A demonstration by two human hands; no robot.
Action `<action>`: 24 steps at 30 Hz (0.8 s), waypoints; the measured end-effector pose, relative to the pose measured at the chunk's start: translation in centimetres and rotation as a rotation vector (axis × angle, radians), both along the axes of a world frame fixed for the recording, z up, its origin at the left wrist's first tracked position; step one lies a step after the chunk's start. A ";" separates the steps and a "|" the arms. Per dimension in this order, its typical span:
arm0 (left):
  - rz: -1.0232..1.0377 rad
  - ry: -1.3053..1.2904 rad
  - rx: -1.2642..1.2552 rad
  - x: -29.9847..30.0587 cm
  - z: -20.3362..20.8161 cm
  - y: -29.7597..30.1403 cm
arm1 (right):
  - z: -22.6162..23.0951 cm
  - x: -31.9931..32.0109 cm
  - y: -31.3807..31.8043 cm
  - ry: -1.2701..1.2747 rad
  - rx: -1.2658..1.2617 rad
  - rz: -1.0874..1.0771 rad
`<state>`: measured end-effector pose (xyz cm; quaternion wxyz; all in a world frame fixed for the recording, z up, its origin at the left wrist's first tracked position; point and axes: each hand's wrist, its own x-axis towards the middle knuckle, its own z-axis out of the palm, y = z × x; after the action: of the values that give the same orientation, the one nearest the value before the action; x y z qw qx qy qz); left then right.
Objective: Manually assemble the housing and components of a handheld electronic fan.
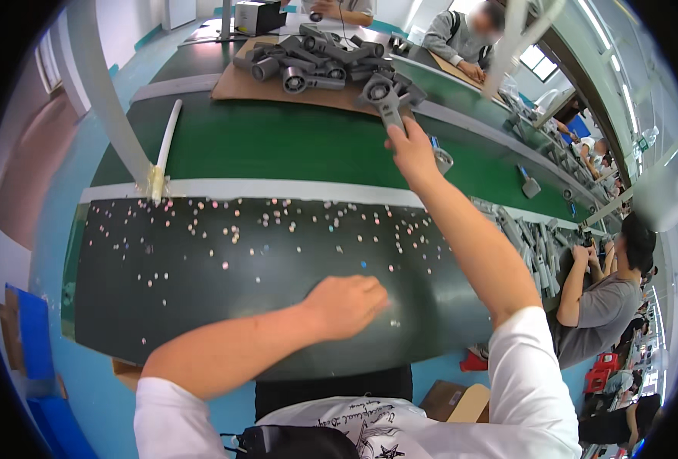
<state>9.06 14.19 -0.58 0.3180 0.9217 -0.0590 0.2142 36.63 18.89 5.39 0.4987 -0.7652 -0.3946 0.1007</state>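
Your right arm is stretched far forward and up across the green conveyor belt (278, 145), elbow nearly straight, and your right hand (412, 149) is closed around the handle of a grey hair-dryer housing (387, 96). The handle runs down into your fist while the round, vented head of the housing points away from you, at the near edge of a sheet of brown cardboard (236, 84). That housing sits at the front of a heap of similar grey housings (316, 57) piled on the cardboard, just touching or very close to its neighbours. Your left forearm comes in low from the lower left, bent across your body, and your left hand (347, 304) rests knuckles-up on the dark work mat (201, 306) in front of you, fingers curled under; whether it pinches anything you cannot tell from this angle. All around that hand the mat is sprinkled with small pale screws (224, 229), thickest toward the far edge near the grey strip that borders the belt. A white tube (167, 141) lies on the belt to the left, well apart from both hands. To your right, another person in a grey shirt (599, 306) sits at the same line.
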 end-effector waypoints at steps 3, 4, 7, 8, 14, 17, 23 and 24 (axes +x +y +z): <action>0.004 0.116 -0.127 0.0 0.6 0.2 | -2.1 7.3 9.1 -0.321 0.017 -0.113; 0.024 0.115 -0.130 -0.3 0.5 0.3 | -1.6 8.3 11.8 -0.322 -0.023 -0.110; 0.001 0.112 -0.212 -0.7 0.2 0.0 | 1.0 11.5 18.1 -0.225 -0.124 -0.055; -0.023 0.111 -0.251 -0.4 0.2 -0.1 | 0.9 14.8 19.8 -0.301 -0.098 -0.109; -0.043 0.142 -0.326 -0.1 0.5 0.8 | 5.2 17.0 20.8 -0.405 -0.269 -0.023; -0.003 0.128 -0.337 -0.1 0.2 1.0 | 6.2 17.9 16.0 -0.775 -0.527 -0.014; 0.049 0.147 -0.185 -0.1 0.7 0.9 | 2.1 10.4 -2.2 -0.501 -0.877 0.480; 0.057 0.142 -0.208 0.0 0.6 0.7 | 0.5 9.6 -4.6 -0.600 -0.740 0.375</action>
<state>9.03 14.91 -0.02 0.4090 0.8979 0.0127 0.1622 46.20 14.26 5.88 0.0324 -0.8017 -0.5888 0.0974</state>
